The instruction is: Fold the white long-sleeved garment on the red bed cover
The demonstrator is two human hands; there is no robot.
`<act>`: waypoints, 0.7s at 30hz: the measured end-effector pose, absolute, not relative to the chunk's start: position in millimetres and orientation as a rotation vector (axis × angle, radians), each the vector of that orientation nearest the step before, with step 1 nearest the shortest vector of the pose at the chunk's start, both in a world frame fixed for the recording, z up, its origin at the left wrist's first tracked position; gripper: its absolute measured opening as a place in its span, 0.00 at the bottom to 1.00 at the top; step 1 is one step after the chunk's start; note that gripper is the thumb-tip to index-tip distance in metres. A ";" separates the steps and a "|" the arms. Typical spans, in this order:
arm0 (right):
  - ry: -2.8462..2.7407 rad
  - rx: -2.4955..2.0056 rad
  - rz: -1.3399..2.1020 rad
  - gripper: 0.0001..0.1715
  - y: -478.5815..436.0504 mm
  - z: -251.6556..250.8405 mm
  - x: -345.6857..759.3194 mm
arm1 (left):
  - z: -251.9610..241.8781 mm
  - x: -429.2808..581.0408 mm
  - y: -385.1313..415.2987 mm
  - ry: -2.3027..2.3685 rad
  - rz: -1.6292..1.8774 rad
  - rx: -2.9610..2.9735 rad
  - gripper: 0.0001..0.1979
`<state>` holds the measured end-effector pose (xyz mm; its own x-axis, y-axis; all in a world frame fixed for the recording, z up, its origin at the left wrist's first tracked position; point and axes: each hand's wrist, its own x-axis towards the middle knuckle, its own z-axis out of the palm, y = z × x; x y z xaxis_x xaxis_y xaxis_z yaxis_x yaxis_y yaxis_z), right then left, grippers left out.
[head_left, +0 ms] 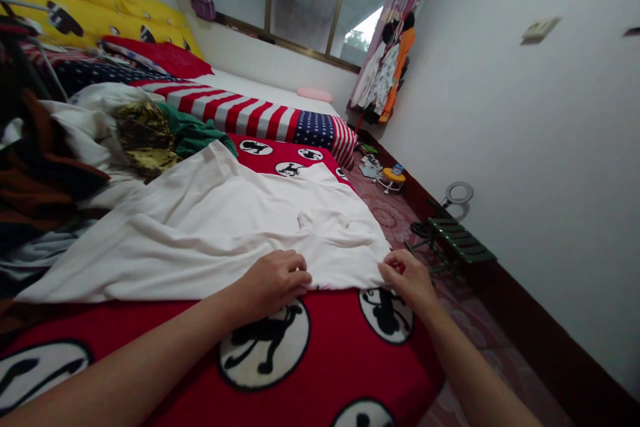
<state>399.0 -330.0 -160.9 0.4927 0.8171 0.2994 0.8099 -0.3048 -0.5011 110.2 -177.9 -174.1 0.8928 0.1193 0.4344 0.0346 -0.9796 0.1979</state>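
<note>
A white shirt [240,213] lies spread and slightly wrinkled across a red cover printed with black figures in white circles [265,347]. Along its near edge, my left hand [275,280] rests with curled fingers closed on the cloth. At the near right corner of the shirt, my right hand [410,280] pinches the fabric between thumb and fingers. A small curved fold shows in the cloth between and beyond my hands. The left end of the shirt reaches a clothes pile.
A heap of mixed clothes [100,147] sits on the left. Behind it stands a bed with a striped, starred cover [265,117]. On the floor at right are a dark slatted stool [463,240], a ring light [459,193] and a small yellow stool [393,176] by the wall.
</note>
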 end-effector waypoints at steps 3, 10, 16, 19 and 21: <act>-1.280 -2.053 0.017 0.12 -332.0 -156.4 400.1 | -175.6 111.0 -179.0 0.128 0.668 2.870 0.09; -1.296 -2.079 0.017 0.34 -319.9 -162.9 396.4 | -178.8 110.3 -180.8 0.059 0.624 2.847 0.09; -1.313 -2.042 0.106 0.26 -320.3 -158.0 393.1 | -169.2 105.0 -173.6 0.298 0.856 2.784 0.08; -1.258 -1.953 0.202 0.21 -330.0 -153.8 394.6 | -169.3 99.6 -159.1 0.646 0.944 2.741 0.09; -1.246 -1.966 0.230 0.22 -335.3 -153.6 395.8 | -173.1 95.6 -148.4 0.810 0.895 2.735 0.11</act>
